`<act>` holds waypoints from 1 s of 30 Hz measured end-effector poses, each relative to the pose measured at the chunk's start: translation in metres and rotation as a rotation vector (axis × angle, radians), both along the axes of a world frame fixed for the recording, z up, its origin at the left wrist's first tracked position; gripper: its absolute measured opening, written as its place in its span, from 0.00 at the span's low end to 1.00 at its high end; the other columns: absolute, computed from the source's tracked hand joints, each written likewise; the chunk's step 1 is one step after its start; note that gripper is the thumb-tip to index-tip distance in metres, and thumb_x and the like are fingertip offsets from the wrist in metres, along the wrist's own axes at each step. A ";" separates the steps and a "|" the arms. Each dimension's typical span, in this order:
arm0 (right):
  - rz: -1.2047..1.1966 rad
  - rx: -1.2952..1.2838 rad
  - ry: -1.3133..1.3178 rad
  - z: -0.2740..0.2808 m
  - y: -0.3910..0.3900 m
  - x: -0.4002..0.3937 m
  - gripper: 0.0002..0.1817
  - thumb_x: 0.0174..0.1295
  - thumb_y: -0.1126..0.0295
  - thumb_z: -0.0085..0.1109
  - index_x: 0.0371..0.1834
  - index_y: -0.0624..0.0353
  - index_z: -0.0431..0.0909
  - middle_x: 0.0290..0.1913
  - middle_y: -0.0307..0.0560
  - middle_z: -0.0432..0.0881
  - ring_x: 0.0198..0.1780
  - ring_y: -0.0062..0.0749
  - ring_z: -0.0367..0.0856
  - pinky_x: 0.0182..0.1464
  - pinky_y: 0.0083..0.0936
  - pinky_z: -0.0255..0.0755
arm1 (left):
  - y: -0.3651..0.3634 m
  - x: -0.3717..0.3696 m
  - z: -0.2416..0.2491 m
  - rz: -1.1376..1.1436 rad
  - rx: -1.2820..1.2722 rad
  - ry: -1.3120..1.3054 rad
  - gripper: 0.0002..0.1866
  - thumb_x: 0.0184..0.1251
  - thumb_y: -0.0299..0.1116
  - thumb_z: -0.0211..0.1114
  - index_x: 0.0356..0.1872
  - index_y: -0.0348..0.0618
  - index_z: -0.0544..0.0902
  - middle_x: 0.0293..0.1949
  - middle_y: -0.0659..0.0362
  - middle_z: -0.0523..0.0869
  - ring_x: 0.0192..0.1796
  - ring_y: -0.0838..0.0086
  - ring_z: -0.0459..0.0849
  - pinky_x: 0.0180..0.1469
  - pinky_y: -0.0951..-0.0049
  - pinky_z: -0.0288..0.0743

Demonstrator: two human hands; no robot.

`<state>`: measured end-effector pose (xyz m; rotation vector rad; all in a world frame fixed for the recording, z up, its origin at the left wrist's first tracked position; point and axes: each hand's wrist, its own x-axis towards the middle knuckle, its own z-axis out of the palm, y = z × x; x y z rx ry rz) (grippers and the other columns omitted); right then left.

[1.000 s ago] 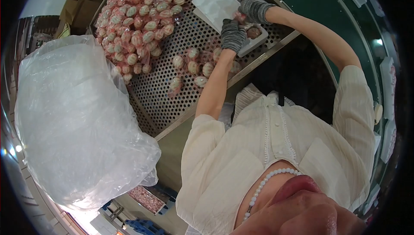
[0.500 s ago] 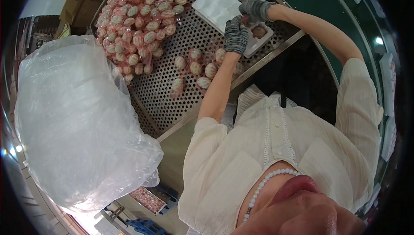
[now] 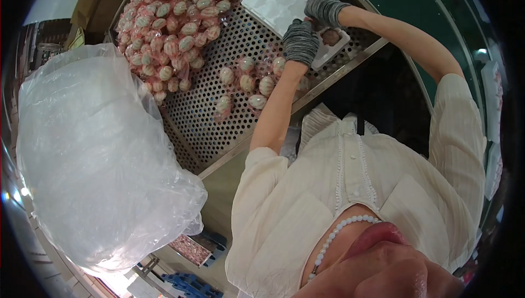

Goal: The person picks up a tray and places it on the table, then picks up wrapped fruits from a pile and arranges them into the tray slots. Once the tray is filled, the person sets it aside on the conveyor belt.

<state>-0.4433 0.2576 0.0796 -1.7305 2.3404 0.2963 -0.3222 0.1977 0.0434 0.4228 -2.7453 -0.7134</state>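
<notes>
My left hand (image 3: 301, 42), in a grey striped knit glove, is closed over a white compartmented tray (image 3: 273, 3). My right hand (image 3: 326, 11), gloved the same way, is closed right beside it, the fingertips of both nearly meeting. A small reddish bit shows between the fingers, mostly hidden, so I cannot make out what it is. Just right of my left hand, a brown round piece (image 3: 331, 37) sits in a compartment at the tray's near end. Below my left hand, several loose ball-shaped pieces in clear, red-marked wrappers (image 3: 247, 83) lie on the perforated metal table (image 3: 205, 120).
A large heap of wrapped balls (image 3: 175, 30) covers the table's far left. A big clear plastic bag (image 3: 104, 155) bulges at the left, with cardboard boxes (image 3: 95, 8) behind it. A green conveyor belt (image 3: 404, 10) curves along the right, with white trays (image 3: 491, 101) beyond.
The view has shifted slightly. My fingers have moved a little closer together, and less of the reddish bit between them shows. The brown piece stays in its compartment.
</notes>
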 end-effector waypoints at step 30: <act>-0.379 -0.858 -0.446 -0.054 0.068 0.005 0.13 0.51 0.63 0.54 0.37 0.57 0.75 0.34 0.49 0.76 0.36 0.39 0.75 0.40 0.27 0.69 | -0.043 0.086 -0.017 -0.388 0.160 -0.257 0.14 0.51 0.25 0.50 0.41 0.42 0.74 0.35 0.49 0.77 0.39 0.61 0.77 0.41 0.67 0.72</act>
